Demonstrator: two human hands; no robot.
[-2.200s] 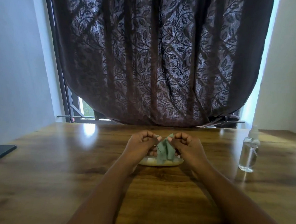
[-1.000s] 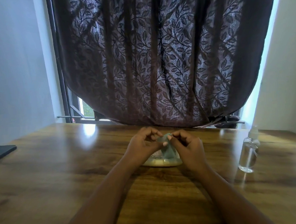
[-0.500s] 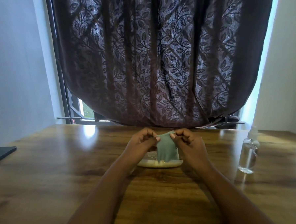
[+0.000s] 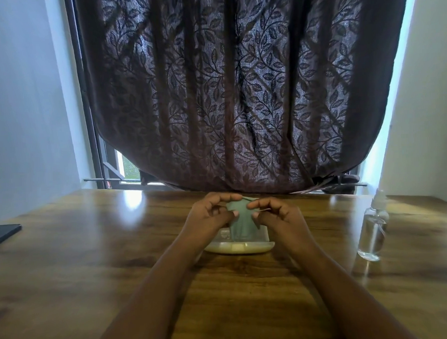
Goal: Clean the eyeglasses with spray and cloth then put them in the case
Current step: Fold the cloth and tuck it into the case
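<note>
Your left hand (image 4: 210,216) and right hand (image 4: 276,215) each pinch a top corner of the green cloth (image 4: 239,220), which hangs between them just above the pale case (image 4: 240,247) on the table (image 4: 92,254). The glasses aren't clearly visible; they may be behind the cloth or in the case. Keep the cloth taut and smooth as you fold or spread it, and mind the spray (image 4: 372,231) standing well off to your right.
</note>
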